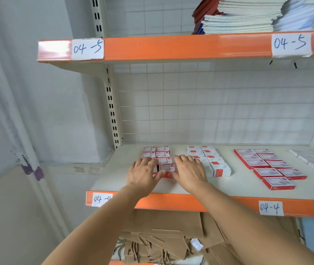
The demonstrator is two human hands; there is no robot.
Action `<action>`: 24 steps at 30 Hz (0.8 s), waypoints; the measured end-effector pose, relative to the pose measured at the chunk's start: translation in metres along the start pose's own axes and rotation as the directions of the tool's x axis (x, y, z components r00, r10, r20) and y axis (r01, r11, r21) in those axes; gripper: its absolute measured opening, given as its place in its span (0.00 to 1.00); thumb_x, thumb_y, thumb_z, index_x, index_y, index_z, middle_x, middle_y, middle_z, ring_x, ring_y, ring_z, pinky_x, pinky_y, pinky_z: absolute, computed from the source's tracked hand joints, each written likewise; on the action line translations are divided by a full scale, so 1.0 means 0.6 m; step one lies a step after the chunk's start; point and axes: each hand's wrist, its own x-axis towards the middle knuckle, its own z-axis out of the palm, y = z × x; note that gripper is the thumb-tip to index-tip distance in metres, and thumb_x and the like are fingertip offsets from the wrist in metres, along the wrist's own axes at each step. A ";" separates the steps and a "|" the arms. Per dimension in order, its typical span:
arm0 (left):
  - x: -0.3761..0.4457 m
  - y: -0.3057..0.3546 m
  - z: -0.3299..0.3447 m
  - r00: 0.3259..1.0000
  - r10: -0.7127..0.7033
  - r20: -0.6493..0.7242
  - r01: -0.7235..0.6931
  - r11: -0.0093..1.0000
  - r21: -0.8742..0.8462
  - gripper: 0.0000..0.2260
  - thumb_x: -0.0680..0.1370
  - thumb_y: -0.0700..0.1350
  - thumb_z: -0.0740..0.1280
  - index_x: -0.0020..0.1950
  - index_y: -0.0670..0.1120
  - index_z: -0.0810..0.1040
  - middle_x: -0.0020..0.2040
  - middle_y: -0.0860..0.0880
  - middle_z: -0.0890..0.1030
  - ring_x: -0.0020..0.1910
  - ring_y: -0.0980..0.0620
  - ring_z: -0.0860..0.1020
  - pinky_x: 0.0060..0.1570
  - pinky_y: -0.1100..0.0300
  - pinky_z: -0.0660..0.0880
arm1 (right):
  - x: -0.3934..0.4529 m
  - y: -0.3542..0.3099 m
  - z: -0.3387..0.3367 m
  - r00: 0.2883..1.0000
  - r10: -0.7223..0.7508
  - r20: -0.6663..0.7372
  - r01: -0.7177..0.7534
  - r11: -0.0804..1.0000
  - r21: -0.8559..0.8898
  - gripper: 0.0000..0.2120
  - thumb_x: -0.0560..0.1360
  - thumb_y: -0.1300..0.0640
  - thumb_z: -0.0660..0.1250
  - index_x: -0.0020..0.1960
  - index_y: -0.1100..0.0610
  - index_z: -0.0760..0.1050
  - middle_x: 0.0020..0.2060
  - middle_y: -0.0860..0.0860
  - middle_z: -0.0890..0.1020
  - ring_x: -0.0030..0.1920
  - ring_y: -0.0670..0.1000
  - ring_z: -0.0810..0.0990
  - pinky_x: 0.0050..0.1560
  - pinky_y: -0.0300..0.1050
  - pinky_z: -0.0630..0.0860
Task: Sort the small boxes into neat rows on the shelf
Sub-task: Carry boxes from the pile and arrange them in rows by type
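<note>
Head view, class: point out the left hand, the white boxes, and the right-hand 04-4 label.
left hand [142, 172], head view, back of hand
white boxes [220, 168], head view, front box's top
04-4 label [270, 208], head view, paper's middle

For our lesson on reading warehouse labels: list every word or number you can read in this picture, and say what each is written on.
"04-5": paper label on the upper shelf edge, left.
"04-5": second paper label on the same edge, right.
"04-": paper label on the lower shelf edge, left; an arm hides the rest.
"04-4": paper label on the lower shelf edge, right.
Print on the small boxes: too small and blurred to read.
</note>
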 end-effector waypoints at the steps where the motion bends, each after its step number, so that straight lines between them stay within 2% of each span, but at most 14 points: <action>1: 0.003 0.009 0.002 1.000 0.019 0.009 -0.019 1.000 -0.005 0.23 0.80 0.61 0.53 0.71 0.52 0.65 0.70 0.51 0.67 0.70 0.49 0.63 0.67 0.56 0.57 | -0.007 0.010 -0.005 1.000 0.022 0.000 -0.022 1.000 -0.004 0.24 0.77 0.42 0.61 0.67 0.53 0.64 0.62 0.50 0.73 0.64 0.53 0.70 0.61 0.48 0.65; 7: 0.026 0.088 0.028 0.987 0.155 0.045 -0.153 0.987 -0.039 0.24 0.79 0.62 0.53 0.72 0.53 0.64 0.71 0.52 0.67 0.70 0.50 0.62 0.69 0.54 0.57 | -0.075 0.094 -0.040 0.987 0.158 0.017 -0.157 0.986 -0.064 0.27 0.77 0.39 0.57 0.70 0.54 0.63 0.66 0.50 0.73 0.66 0.53 0.70 0.68 0.48 0.61; 11: 0.038 0.176 0.045 0.960 0.273 0.059 -0.269 0.961 -0.071 0.25 0.80 0.63 0.50 0.73 0.53 0.63 0.72 0.50 0.65 0.71 0.49 0.61 0.69 0.53 0.57 | -0.135 0.171 -0.069 0.962 0.271 0.025 -0.267 0.958 -0.104 0.27 0.78 0.39 0.56 0.70 0.54 0.62 0.67 0.50 0.72 0.66 0.54 0.70 0.67 0.48 0.61; 19: 0.045 0.414 0.078 0.885 0.458 0.081 -0.445 0.885 -0.139 0.25 0.80 0.62 0.50 0.73 0.53 0.62 0.74 0.50 0.64 0.73 0.48 0.60 0.71 0.51 0.57 | -0.281 0.352 -0.128 0.877 0.480 -0.015 -0.478 0.870 -0.120 0.27 0.79 0.41 0.56 0.73 0.54 0.60 0.68 0.51 0.71 0.67 0.53 0.69 0.66 0.47 0.63; 24: 0.032 0.582 0.107 0.822 0.564 0.079 -0.548 0.821 -0.161 0.24 0.80 0.61 0.53 0.73 0.53 0.62 0.73 0.50 0.65 0.71 0.49 0.61 0.69 0.55 0.57 | -0.392 0.481 -0.164 0.834 0.551 -0.023 -0.546 0.818 -0.179 0.26 0.79 0.41 0.54 0.72 0.54 0.60 0.68 0.50 0.70 0.66 0.53 0.69 0.65 0.46 0.63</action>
